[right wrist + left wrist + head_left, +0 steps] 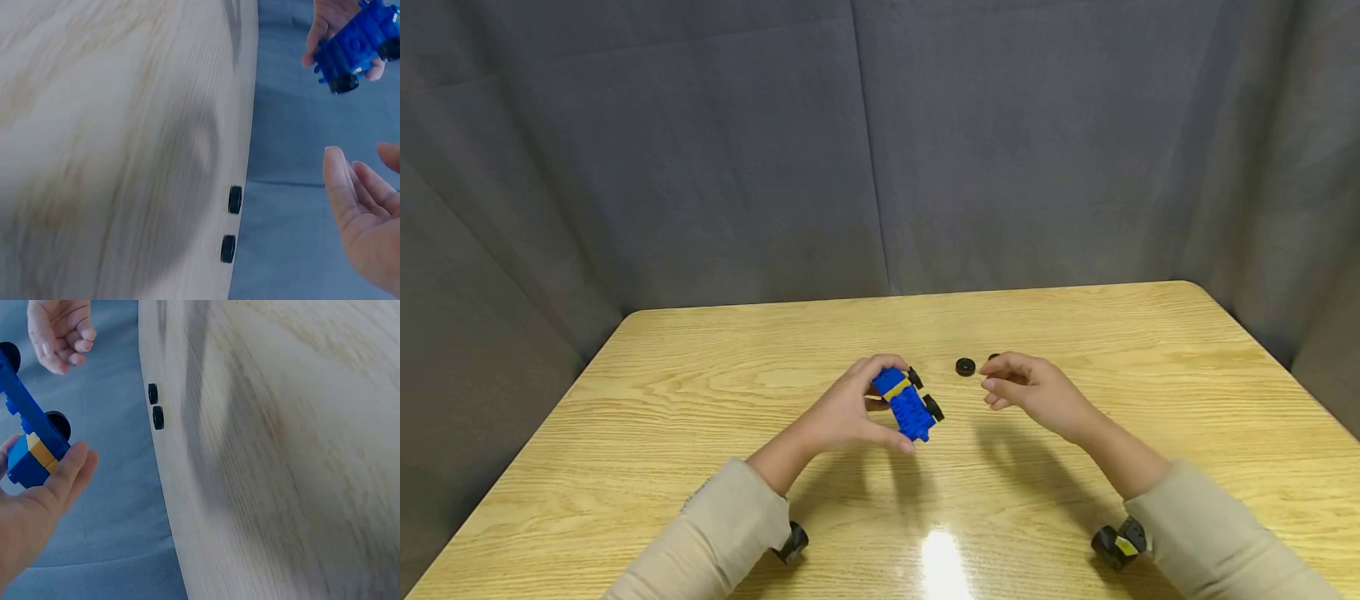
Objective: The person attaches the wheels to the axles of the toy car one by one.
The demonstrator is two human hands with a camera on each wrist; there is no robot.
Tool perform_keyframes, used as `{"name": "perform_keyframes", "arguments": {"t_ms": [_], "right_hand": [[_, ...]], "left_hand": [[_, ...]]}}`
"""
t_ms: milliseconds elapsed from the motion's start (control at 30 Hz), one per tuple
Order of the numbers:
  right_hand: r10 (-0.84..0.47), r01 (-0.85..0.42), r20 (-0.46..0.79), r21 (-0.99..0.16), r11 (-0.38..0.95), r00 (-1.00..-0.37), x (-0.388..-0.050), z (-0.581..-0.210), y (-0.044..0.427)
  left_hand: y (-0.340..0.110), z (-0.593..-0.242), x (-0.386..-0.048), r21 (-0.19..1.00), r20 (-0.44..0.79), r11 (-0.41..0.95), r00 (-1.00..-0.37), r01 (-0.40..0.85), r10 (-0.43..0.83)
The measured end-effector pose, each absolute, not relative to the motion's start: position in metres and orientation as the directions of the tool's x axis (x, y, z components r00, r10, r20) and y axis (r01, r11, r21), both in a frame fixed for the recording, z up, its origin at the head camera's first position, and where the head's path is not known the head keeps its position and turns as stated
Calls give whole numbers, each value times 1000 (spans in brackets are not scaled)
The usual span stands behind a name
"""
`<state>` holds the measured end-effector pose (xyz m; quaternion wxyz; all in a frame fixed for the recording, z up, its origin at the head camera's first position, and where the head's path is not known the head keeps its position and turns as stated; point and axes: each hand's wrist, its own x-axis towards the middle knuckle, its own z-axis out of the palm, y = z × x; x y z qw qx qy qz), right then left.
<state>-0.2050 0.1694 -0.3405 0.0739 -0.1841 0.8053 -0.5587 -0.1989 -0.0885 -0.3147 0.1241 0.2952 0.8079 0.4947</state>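
Observation:
Raised above the table, a blue toy car (912, 414) built of studded bricks with a yellow strip is held between the thumb and fingers of my left hand (842, 410). Two black wheels (934, 407) show along its right side; the left wrist view also has the car (41, 423) tilted. My right hand (1037, 393) hovers to the right of the car, fingers loosely bent, with nothing seen between them. Beyond its fingertips a loose black wheel (966, 367) lies flat on the table. Another loose wheel (993, 357) is partly hidden behind that hand; the right wrist view shows it whole.
The wooden table (700, 358) reaches back to a grey curtain (737, 167), which also hangs at both sides. Black wrist cameras (792, 543) sit below both sleeves, close to the tabletop. A bright glare spot lies near the table's front.

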Motion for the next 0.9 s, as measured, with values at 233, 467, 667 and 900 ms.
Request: {"name": "perform_keyframes", "arguments": {"t_ms": [233, 467, 667, 900], "right_hand": [[-356, -198, 70, -920, 337, -932, -208, -341, 178], [-335, -188, 62, -915, 358, -940, -213, -341, 186], [-312, -180, 49, -896, 406, -949, -221, -342, 194], [-301, -176, 29, -862, 475, -953, -232, -346, 196]], "left_hand": [[-93, -328, -209, 870, 98, 347, -813, 350, 574], [-96, -334, -213, 857, 106, 365, -818, 363, 566], [-97, -333, -213, 837, 131, 385, -826, 388, 549], [-98, -334, -212, 819, 139, 431, -859, 379, 493]]}}
